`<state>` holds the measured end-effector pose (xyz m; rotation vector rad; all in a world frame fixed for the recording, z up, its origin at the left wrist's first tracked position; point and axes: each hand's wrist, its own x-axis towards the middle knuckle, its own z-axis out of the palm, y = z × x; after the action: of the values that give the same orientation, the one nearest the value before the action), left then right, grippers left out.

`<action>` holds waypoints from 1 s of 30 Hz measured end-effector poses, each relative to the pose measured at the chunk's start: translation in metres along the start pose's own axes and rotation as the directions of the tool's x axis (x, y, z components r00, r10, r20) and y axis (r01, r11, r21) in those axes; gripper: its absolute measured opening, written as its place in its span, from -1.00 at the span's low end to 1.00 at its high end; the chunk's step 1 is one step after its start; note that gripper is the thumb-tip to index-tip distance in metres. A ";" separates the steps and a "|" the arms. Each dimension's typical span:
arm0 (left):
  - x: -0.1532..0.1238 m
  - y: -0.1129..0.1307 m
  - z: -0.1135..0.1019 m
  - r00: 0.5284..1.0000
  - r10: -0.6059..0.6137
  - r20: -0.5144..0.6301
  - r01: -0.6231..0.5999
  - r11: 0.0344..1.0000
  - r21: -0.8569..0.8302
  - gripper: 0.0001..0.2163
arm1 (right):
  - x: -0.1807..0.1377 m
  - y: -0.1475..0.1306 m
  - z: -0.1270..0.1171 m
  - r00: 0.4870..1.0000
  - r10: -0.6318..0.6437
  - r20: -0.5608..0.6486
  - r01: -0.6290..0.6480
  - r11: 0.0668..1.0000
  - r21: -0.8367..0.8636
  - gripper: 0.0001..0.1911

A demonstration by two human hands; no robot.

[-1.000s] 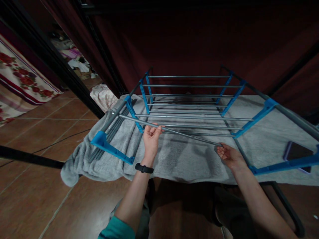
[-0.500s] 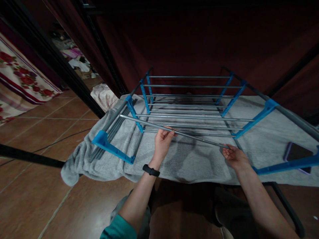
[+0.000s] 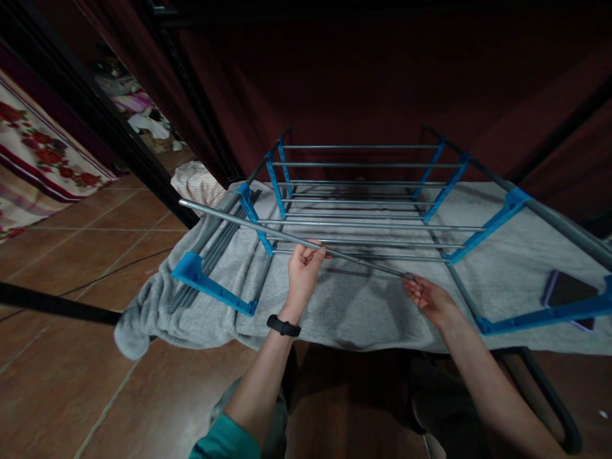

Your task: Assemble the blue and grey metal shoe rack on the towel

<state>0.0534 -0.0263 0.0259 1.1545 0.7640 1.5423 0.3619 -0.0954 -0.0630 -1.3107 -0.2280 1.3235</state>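
A thin grey metal tube (image 3: 253,224) slants across the front of a partly assembled rack. My left hand (image 3: 306,264) pinches it near its middle; my right hand (image 3: 427,296) grips its lower right end between thumb and fingers. The tube's left end sticks up past the rack's left side pole. The rack has blue plastic brackets (image 3: 490,226) on both sides, with several grey crossbars (image 3: 363,225) running between them. At the front, a left blue bracket (image 3: 213,290) and a right blue bracket (image 3: 549,317) have no crossbar between them.
Several loose tubes (image 3: 210,264) lie at the left on a grey blanket (image 3: 344,312). A phone (image 3: 568,293) rests at the right, partly behind the front bracket. Black frame posts (image 3: 157,166) and a dark red curtain (image 3: 344,76) surround the surface.
Both hands have shifted left with the tube. Its left end now reaches farther past the rack's left side pole.
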 end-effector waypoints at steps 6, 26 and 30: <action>0.001 -0.001 -0.003 1.000 0.002 -0.011 -0.001 1.000 0.011 -0.70 | -0.004 0.002 0.002 0.997 -0.036 0.068 0.041 0.996 -0.076 -0.84; -0.002 -0.004 0.000 0.998 -0.057 -0.008 0.057 0.997 0.042 -0.72 | -0.021 0.006 0.021 0.973 -0.076 0.216 0.107 0.984 -0.140 -0.71; -0.003 -0.005 0.000 0.998 -0.069 0.001 0.069 0.996 0.059 -0.72 | -0.021 0.008 0.023 0.969 -0.062 0.240 0.097 0.986 -0.134 -0.69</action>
<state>0.0555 -0.0277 0.0211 1.1616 0.8438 1.4686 0.3325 -0.1018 -0.0503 -1.2490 -0.5451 1.4143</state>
